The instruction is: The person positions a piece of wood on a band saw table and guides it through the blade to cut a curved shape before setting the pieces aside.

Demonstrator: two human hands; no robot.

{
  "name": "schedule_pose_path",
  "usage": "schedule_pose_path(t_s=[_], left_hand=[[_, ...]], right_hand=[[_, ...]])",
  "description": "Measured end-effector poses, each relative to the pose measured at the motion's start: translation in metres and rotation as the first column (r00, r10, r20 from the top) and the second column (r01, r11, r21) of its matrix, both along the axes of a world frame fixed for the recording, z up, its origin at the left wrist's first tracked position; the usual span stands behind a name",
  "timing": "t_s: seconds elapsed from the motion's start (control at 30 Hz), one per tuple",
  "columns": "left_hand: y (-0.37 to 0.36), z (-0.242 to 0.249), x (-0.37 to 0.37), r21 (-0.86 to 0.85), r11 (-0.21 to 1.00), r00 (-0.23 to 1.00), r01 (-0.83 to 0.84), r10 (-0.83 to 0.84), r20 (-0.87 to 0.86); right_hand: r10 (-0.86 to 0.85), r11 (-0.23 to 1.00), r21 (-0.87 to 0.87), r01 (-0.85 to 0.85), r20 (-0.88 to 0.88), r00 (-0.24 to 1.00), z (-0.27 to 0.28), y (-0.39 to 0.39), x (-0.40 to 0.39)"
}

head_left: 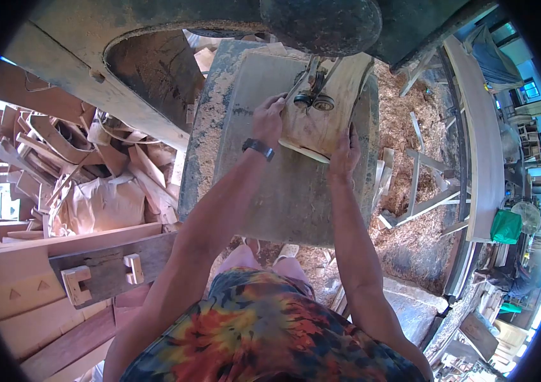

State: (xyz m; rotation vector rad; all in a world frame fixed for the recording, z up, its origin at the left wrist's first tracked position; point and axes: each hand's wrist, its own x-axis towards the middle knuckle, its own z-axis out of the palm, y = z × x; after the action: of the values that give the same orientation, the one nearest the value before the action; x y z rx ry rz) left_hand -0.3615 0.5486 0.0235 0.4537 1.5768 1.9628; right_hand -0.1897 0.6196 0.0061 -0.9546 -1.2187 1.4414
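Observation:
A thick pale wooden board (312, 130) lies on the worn saw table (270, 204) of what looks like a large bandsaw. My left hand (269, 120), with a dark watch on its wrist, holds the board's left edge, its fingertips close to the saw's round metal guide rollers (323, 103). On the opposite side, my right hand (345, 154) grips the right edge near the board's front corner. The rollers and their bracket hang over the board and cover part of it. The blade itself is hard to make out.
The machine's heavy frame (137, 76) arches across the top and left. Wood offcuts (111, 197) are piled at left. Sawdust (404, 121) and loose strips cover the floor at right, beside a long beam (484, 153). A green item (505, 226) is farther right.

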Motion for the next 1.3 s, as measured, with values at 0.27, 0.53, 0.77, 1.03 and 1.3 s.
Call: schedule_pose_path(t_s=[0.27,0.53,0.77,1.03,1.3], left_hand=[[0.004,-0.006,-0.003,0.045,0.998,0.998,0.031,-0.034,0.052],[0.004,0.002,-0.002,0.000,0.999,0.999,0.032,-0.032,0.024],[0.008,0.001,-0.004,0.051,0.998,0.999,0.033,-0.035,0.034],[0.010,-0.011,-0.012,0.045,0.994,0.993,0.099,-0.102,0.066],[0.019,-0.017,-0.025,0.086,0.967,0.931,0.240,-0.254,0.262]], right_hand=[[-0.016,1.000,0.020,0.015,0.054,0.998,0.008,-0.003,0.000],[0.000,0.996,-0.087,-0.004,-0.043,0.999,0.009,-0.002,-0.003],[-0.033,0.999,0.025,0.032,0.028,0.999,0.002,0.004,-0.004],[0.002,0.991,-0.136,0.005,0.058,0.998,0.021,0.003,0.003],[0.047,0.995,-0.092,-0.039,0.089,0.995,0.027,0.006,-0.002]])
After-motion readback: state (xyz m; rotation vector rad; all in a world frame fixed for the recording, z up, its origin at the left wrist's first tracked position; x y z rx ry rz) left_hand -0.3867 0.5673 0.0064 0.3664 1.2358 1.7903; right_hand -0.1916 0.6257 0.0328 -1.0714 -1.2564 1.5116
